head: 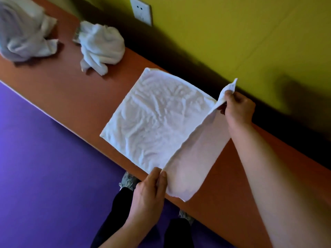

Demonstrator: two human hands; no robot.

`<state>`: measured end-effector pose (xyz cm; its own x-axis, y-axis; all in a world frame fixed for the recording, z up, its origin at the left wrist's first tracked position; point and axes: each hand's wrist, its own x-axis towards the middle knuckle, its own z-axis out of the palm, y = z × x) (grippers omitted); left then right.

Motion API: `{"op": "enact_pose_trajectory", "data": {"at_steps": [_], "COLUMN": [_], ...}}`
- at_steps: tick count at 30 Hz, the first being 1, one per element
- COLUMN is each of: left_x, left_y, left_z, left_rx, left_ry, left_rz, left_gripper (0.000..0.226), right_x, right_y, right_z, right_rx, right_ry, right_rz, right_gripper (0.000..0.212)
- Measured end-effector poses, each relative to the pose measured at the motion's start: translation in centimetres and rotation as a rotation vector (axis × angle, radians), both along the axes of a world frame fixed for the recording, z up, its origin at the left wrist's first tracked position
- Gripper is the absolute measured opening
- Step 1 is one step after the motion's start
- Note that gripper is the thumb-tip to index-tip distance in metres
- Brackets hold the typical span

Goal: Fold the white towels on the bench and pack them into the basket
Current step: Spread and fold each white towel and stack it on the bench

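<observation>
While I stand at the orange bench (75,97), two crumpled white towels wait at its left end: a blurred heap (23,31) in the far corner of my view, and beside it, apart from it, a smaller bundle (101,46). Further right lies the towel I am folding (152,120), spread flat across the bench with its right-hand part lifted and turned over. My left hand (149,196) pinches the near corner of that raised flap at the front edge of the bench, thumb and fingers closed on the cloth. My right hand (237,108) grips the far corner, close to the yellow wall (232,33), with a small tag sticking up above my fingers. Below the bench are the purple floor (44,158) and my shoes.
</observation>
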<state>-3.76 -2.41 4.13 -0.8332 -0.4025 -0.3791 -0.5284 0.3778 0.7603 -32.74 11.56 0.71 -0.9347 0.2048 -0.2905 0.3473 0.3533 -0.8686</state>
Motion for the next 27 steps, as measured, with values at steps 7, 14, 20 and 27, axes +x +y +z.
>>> {"op": "enact_pose_trajectory", "data": {"at_steps": [7, 14, 20, 27], "left_x": [-1.4, -4.3, -5.6, -5.8], "left_y": [-11.0, -20.1, -24.6, -25.0], "left_z": [-0.9, -5.4, -10.2, -11.7], "left_rx": [0.023, -0.037, -0.200, -0.374], "left_ry": [-0.106, -0.278, -0.418, -0.498], "left_rz": [0.071, 0.046, -0.101, -0.151], "left_gripper": [0.038, 0.030, 0.030, 0.029], "right_x": [-2.4, -3.7, -2.5, 9.9], "right_y": [-13.3, -22.5, -24.0, -14.6], "right_z": [-1.3, -3.9, -5.9, -7.6], "right_rx": [-0.027, 0.034, -0.121, 0.368], "right_ry": [-0.003, -0.032, -0.208, -0.219], "right_rz": [0.014, 0.021, 0.133, 0.014], "right_gripper": [0.032, 0.024, 0.032, 0.026]}}
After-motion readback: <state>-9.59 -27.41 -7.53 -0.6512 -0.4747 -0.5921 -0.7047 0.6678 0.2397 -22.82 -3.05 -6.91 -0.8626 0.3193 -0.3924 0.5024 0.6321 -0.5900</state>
